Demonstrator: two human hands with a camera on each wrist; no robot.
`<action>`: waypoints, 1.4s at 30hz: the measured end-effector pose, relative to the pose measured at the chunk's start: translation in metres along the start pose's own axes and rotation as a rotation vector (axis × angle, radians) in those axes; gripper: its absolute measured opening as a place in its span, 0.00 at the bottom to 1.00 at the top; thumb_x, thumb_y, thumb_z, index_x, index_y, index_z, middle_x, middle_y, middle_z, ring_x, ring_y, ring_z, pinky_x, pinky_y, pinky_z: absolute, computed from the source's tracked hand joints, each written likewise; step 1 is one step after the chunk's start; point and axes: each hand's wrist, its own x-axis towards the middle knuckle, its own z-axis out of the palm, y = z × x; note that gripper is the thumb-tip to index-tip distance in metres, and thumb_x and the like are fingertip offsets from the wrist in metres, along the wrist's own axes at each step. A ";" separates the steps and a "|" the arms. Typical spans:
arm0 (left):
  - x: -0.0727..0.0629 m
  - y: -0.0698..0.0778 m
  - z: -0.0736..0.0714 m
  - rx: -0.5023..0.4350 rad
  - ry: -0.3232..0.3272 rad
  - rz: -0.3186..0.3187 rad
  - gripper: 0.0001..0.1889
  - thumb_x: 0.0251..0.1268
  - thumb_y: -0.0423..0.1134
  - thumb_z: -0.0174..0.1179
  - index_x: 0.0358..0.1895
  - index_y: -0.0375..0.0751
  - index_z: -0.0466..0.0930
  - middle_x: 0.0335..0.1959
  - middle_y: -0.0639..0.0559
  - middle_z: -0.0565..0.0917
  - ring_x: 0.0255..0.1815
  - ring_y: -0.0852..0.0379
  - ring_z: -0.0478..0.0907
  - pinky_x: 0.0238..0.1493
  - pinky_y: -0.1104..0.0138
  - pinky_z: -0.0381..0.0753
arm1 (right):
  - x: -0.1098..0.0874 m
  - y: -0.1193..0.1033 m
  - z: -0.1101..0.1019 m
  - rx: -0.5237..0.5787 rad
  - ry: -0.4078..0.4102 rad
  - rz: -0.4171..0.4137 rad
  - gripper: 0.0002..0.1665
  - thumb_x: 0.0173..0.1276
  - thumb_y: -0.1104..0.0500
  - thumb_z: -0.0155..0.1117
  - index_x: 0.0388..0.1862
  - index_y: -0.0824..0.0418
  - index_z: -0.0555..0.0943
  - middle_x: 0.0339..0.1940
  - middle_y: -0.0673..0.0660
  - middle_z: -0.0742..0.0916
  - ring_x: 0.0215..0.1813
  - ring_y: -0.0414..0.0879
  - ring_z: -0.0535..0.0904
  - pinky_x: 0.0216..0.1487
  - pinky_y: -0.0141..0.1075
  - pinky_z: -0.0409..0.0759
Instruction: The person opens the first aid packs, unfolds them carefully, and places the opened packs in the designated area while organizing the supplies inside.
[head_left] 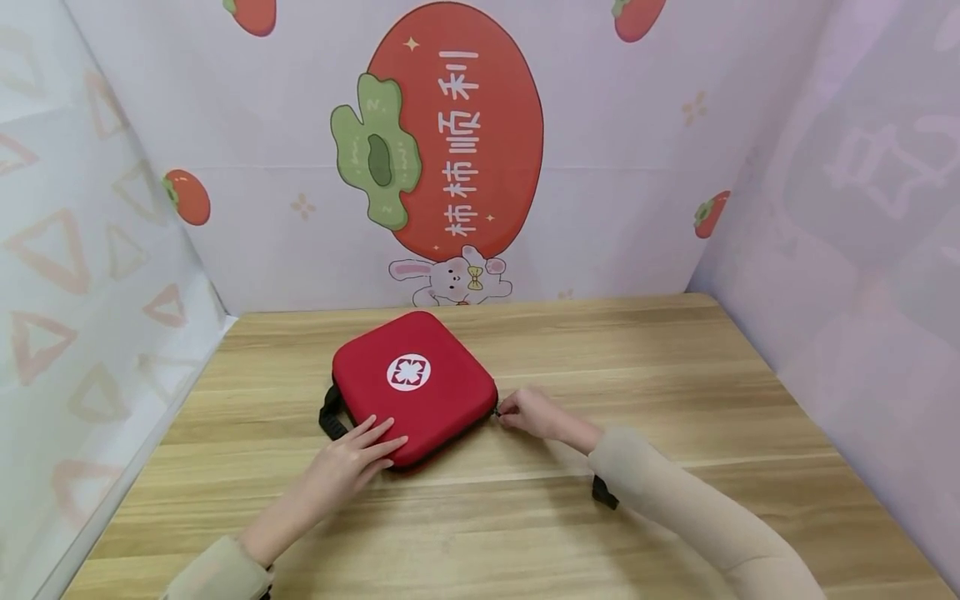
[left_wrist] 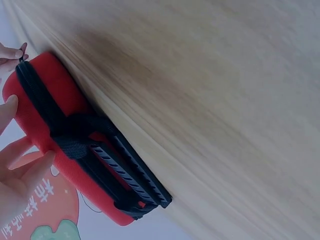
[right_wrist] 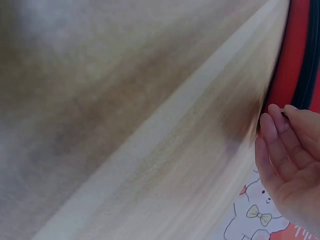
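Observation:
A red zippered first-aid case (head_left: 450,383) with a white round emblem (head_left: 408,372) lies flat and turned at an angle on the table. My left hand (head_left: 351,457) rests on its near left corner, fingers spread over the lid. At the case's right corner, my right hand (head_left: 534,414) pinches a small dark zipper pull (right_wrist: 284,115) between thumb and fingers. The black zipper band (right_wrist: 306,60) runs along the side and looks closed where visible. In the left wrist view, a black ribbed carry handle (left_wrist: 125,170) stands out from the case's side.
The wood-grain table (head_left: 637,358) extends around the case. Printed curtains (head_left: 600,217) with persimmons and a rabbit hang at the back and sides. A black strap-like piece (head_left: 604,492) shows beneath my right forearm.

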 end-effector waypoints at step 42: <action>0.047 0.042 0.029 0.186 -0.023 0.074 0.21 0.42 0.49 0.68 0.44 0.50 0.82 0.43 0.46 0.81 0.38 0.50 0.78 0.35 0.65 0.79 | -0.030 -0.050 0.031 0.110 -0.086 -0.032 0.06 0.57 0.64 0.62 0.32 0.63 0.84 0.24 0.48 0.84 0.25 0.30 0.70 0.30 0.22 0.72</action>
